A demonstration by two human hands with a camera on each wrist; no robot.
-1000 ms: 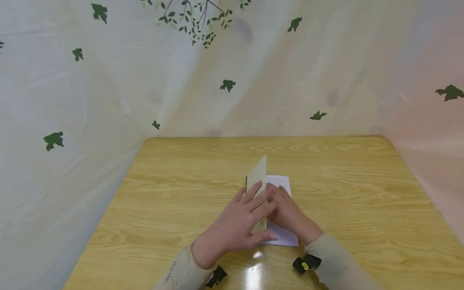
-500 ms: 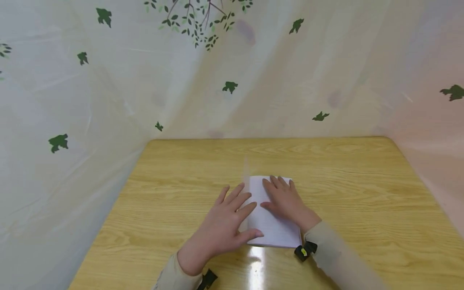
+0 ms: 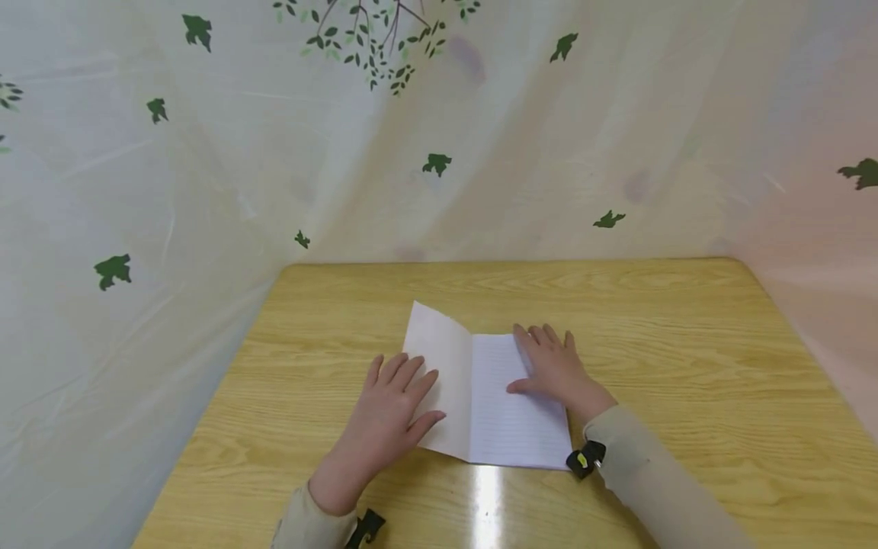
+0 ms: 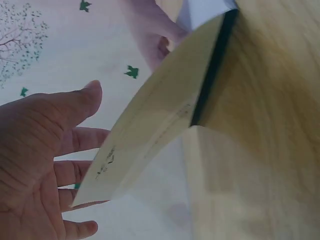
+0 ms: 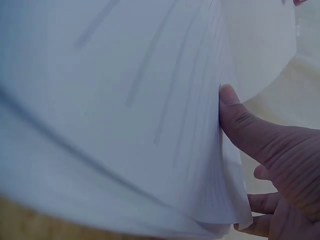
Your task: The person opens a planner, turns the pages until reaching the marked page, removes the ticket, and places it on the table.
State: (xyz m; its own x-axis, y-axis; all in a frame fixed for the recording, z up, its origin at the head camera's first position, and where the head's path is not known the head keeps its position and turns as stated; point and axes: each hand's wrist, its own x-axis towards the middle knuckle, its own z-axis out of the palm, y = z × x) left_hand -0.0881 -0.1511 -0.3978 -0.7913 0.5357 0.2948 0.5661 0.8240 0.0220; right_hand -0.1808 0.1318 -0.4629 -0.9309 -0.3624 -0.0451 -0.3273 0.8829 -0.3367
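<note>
A notebook lies on the table, its lined page (image 3: pixel 507 419) facing up. Its cover (image 3: pixel 449 381) stands tilted up on the left, pale inside. Seen from the left wrist, the cover's outside (image 4: pixel 150 110) is cream with small print, and a dark green strip (image 4: pixel 215 70) runs along the spine. My left hand (image 3: pixel 384 415), fingers spread, touches the cover near its free edge; some fingertips are hidden behind it in the wrist view. My right hand (image 3: pixel 555 370) rests on the lined page's upper right, thumb on the paper and fingers extended toward the top edge.
The wood-grain table (image 3: pixel 343 320) extends around the notebook on every side. Behind it hangs a pale curtain (image 3: pixel 514 152) printed with green birds and leafy branches. Black straps with small devices (image 3: pixel 586 460) sit at both sleeves.
The cover has swung from upright over to the left, uncovering the lined page. My left hand has moved left with it; my right hand has shifted right and spread onto the page.
</note>
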